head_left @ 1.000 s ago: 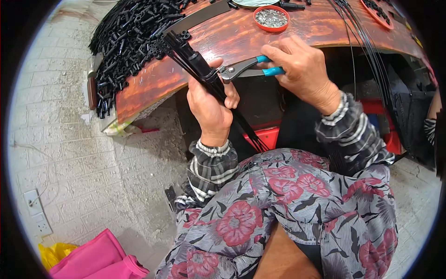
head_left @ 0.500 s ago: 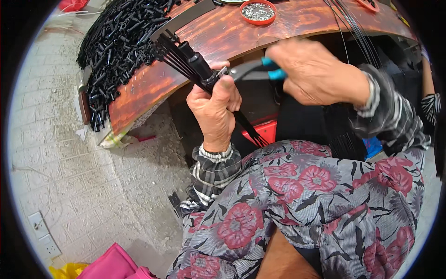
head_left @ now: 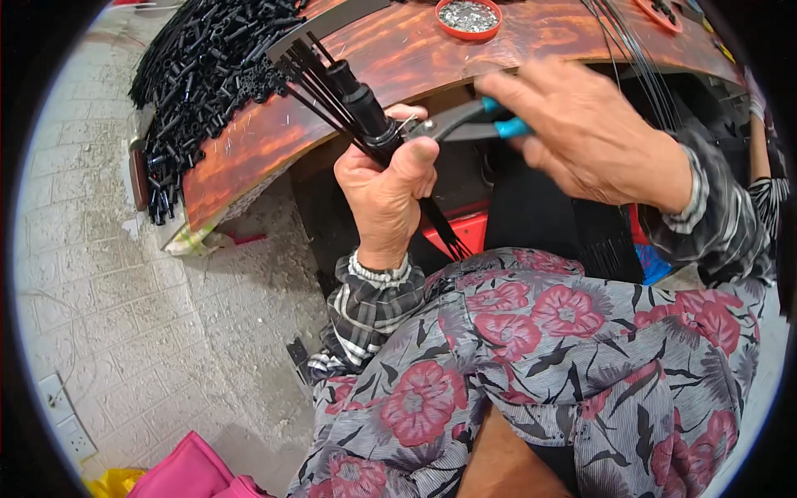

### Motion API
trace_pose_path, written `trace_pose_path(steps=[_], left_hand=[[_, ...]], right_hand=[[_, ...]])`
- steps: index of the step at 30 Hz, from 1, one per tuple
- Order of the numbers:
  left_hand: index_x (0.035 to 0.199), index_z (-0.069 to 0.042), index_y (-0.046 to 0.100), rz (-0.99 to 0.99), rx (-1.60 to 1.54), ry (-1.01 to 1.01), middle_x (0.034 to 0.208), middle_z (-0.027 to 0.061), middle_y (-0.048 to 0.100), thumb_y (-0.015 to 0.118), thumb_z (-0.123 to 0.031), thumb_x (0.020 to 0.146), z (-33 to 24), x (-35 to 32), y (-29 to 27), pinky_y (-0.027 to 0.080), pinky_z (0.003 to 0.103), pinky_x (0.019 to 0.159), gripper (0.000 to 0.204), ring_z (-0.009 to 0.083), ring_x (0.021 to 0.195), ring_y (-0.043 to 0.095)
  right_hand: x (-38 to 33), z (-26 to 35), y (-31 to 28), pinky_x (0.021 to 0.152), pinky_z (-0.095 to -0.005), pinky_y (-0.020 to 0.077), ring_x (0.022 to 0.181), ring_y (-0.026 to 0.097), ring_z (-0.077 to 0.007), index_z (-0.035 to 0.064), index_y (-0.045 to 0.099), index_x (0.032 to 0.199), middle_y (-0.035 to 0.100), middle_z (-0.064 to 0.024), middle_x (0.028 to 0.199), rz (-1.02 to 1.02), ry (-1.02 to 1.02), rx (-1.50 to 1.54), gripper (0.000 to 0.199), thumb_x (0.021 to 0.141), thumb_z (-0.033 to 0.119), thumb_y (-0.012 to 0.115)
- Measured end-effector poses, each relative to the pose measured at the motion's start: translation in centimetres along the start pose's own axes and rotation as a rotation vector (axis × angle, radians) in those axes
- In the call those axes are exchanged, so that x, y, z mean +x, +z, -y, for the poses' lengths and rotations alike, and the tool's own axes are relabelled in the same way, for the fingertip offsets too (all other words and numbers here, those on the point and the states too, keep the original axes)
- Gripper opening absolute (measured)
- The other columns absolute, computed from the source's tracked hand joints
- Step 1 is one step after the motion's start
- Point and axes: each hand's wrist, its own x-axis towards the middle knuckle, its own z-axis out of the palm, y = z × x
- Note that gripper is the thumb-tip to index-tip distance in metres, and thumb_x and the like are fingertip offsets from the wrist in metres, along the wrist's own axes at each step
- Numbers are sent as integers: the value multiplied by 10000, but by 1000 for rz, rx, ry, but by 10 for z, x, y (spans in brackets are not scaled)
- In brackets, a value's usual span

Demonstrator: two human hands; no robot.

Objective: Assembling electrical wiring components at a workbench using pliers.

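My left hand (head_left: 383,195) is wrapped round a bundle of thin black rods (head_left: 444,228), which look like umbrella ribs, and a black stepped plastic tube (head_left: 363,106) like a runner. The rods fan out past the tube at the upper end and hang toward my lap at the lower end. Blue-handled pliers (head_left: 465,123) are gripped in my right hand (head_left: 594,137), which is smeared by motion. Their jaws sit beside my left thumb, at the tube's base, near a short bit of shiny wire. My fingers partly hide that spot.
A curved, worn wooden table (head_left: 249,153) bears a heap of black plastic tubes (head_left: 207,75) and a red dish of small metal bits (head_left: 469,18). A flat metal blade (head_left: 328,26) lies beside the heap. Long thin rods (head_left: 635,58) lean at the right edge.
My right hand and the pliers have shifted slightly to the right. My left hand keeps its grip on the bundle, almost in the same place, and the view has turned a little.
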Motion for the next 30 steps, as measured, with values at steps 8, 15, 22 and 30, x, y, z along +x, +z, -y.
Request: trace_pose_path(steps=[8, 15, 22, 30], left_hand=[[1039, 106, 475, 131, -35, 36, 520, -17, 395, 656, -233, 753, -1, -2, -6, 287, 219, 389, 479, 62, 404, 327], [1073, 103, 451, 70, -26, -12, 492, -13, 382, 626, -156, 765, -3, 0, 0, 273, 221, 386, 439, 61, 399, 326], [1002, 72, 537, 68, -165, -36, 575, -7, 487, 696, -90, 696, -5, -2, -2, 308, 196, 393, 381, 50, 433, 393], [926, 50, 558, 171, -229, -18, 472, -18, 382, 451, -585, 798, 10, 2, -13, 264, 209, 372, 657, 62, 369, 321]], right_hand=[[14, -11, -6, 374, -217, 384, 421, 500, -109, -48, 507, 986, 511, -61, 556, 933, 446, 1282, 442, 692, 234, 677], [-5, -6, -5, 541, -329, 400, 612, 513, -247, 0, 497, 996, 490, -112, 686, -230, -196, -139, 336, 733, 168, 622], [13, -9, -13, 441, -309, 417, 501, 562, -188, -30, 488, 774, 500, -100, 507, 962, 519, 1107, 258, 638, 109, 658], [7, -15, 4, 491, -330, 359, 497, 438, -239, -2, 485, 753, 425, -105, 516, 595, 182, 851, 112, 647, 22, 514]])
